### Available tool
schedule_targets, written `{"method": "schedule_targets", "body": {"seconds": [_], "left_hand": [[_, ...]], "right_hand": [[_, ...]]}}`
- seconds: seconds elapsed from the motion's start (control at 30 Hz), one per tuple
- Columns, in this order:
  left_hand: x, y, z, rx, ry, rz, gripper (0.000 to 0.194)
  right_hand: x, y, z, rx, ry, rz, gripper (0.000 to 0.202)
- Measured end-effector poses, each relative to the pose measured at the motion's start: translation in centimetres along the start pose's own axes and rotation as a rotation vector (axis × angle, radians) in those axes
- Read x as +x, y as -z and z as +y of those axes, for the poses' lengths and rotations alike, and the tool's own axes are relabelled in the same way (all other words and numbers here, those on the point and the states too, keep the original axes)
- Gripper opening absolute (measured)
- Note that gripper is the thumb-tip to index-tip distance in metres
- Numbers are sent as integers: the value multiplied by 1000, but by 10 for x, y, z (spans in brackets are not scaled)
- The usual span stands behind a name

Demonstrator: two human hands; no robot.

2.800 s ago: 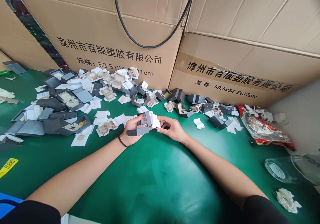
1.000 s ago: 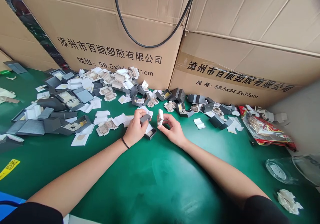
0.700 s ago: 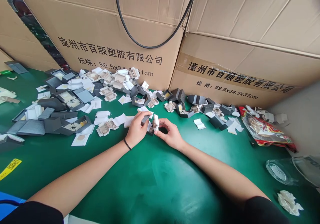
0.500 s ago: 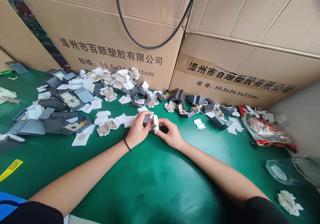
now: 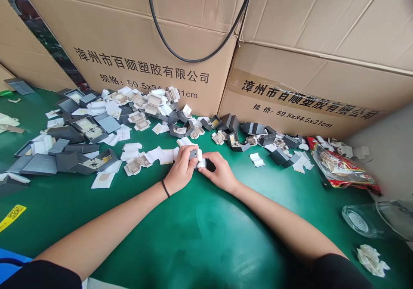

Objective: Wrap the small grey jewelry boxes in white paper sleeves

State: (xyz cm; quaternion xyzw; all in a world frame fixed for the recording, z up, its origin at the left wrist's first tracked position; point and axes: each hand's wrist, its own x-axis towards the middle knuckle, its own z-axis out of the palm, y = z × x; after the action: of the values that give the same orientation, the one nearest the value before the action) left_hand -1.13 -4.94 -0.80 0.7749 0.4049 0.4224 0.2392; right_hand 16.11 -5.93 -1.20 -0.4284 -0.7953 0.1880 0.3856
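Note:
Near the middle of the table, my left hand [image 5: 181, 168] is closed on a small grey box, its fingers covering most of it. A white paper insert [image 5: 199, 155] stands up at the box's right side, between the two hands. My right hand [image 5: 219, 172] pinches the lower right part of the white insert with thumb and fingertips. A dark patch shows inside the curl of the right fingers; I cannot tell whether it is part of the box or shadow. Just behind the hands lie folded white papers [image 5: 186, 141].
Dark grey boxes [image 5: 66, 162] and white inserts [image 5: 155, 101] are heaped at the left and back of the green table [image 5: 206, 237]. Cardboard cartons [image 5: 145, 43] wall the back, with a black cable [image 5: 193, 60] hanging. Right: a red food packet [image 5: 342, 168], clear plastic cup [image 5: 358, 222], crumpled tissue [image 5: 371, 259].
The left fingers have shifted over the box, hiding more of its dark side. The white insert has moved slightly left and shows less, and the right hand has moved slightly left with it.

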Motion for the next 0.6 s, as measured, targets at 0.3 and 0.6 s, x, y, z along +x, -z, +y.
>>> {"method": "schedule_targets", "body": {"seconds": [0.3, 0.6], "left_hand": [[2, 1, -2, 57, -42, -1, 30], [3, 1, -4, 57, -29, 10, 30]], "right_hand": [[2, 6, 7, -224, 130, -79, 24], [1, 8, 4, -613, 275, -141, 26]]}}
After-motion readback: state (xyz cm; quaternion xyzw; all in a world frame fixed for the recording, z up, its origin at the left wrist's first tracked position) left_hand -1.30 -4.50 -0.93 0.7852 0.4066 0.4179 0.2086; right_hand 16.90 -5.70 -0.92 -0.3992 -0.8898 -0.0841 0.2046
